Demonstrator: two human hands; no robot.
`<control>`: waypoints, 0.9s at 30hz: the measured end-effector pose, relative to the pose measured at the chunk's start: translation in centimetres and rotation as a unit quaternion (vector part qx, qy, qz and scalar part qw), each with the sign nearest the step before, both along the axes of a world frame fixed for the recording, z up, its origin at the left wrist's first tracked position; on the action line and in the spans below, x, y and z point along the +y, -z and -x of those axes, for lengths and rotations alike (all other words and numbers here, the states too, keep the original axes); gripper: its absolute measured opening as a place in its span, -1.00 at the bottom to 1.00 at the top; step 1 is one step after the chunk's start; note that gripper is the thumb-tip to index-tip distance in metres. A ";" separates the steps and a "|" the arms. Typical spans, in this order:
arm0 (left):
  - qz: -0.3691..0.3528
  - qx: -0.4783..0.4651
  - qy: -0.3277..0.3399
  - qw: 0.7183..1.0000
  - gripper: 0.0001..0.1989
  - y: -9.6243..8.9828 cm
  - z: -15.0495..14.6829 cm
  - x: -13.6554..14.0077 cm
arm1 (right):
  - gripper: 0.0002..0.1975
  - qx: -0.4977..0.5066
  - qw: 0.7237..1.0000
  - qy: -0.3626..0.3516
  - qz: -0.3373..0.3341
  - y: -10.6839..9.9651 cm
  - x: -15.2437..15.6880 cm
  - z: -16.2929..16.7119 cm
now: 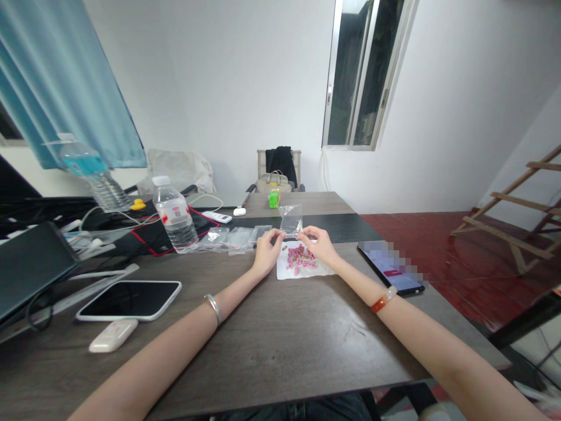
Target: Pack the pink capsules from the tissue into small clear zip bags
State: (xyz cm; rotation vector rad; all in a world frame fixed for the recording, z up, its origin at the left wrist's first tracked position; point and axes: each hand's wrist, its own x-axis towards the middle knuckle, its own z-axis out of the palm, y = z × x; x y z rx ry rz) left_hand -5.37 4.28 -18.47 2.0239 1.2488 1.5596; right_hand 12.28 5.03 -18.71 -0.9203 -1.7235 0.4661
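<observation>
Between my two hands a clear plastic bag (pixel 291 218) is held up over the far edge of a white paper sheet (pixel 286 273). My left hand (pixel 267 250) pinches its left corner with thumb and forefinger. At the opposite corner, my right hand (pixel 319 245) has its fingers closed on the bag. Below them, several small pink beads (pixel 301 257) lie spread on the paper, with a few brownish pieces among them. To the left of my left hand lie several flat clear plastic bags (pixel 240 238).
Two water bottles, one nearer (pixel 174 216) and one farther (pixel 94 169), stand at the left. A white-edged phone (pixel 130 300) and a white case (pixel 113 335) lie near my left forearm; another phone (pixel 390 268) is at the right edge. A green box (pixel 274 199) stands farther back.
</observation>
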 end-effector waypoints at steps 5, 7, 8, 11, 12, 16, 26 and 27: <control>-0.005 0.021 0.005 1.000 -0.79 0.1 0.0 -0.1 | -0.84 0.006 0.999 -0.016 0.031 0.5 0.4 0.2; -0.006 0.024 0.009 1.000 -0.79 0.1 -0.1 -0.2 | -0.84 -0.002 0.999 -0.022 0.029 0.5 0.3 0.3; -0.005 0.023 0.012 1.000 -0.79 0.1 -0.1 -0.2 | -0.84 -0.005 0.999 -0.024 0.026 0.5 0.3 0.3; 0.000 0.014 0.024 1.000 -0.78 0.0 -0.2 -0.3 | -0.84 -0.008 1.000 -0.026 0.015 0.3 0.1 0.1; 0.003 0.011 0.029 1.000 -0.78 0.0 -0.2 -0.3 | -0.84 -0.009 1.000 -0.024 0.013 0.3 0.1 0.1; 0.011 -0.001 0.043 0.999 -0.81 0.1 -0.2 -0.3 | -0.83 -0.015 0.999 -0.024 0.015 0.1 0.1 0.0; 0.022 -0.021 0.073 0.997 -0.80 0.4 0.0 0.2 | -0.81 -0.017 0.999 -0.018 0.029 0.4 0.1 0.3; 0.021 -0.017 0.074 0.997 -0.80 0.4 0.0 0.2 | -0.81 -0.023 0.999 -0.019 0.030 0.4 0.1 0.3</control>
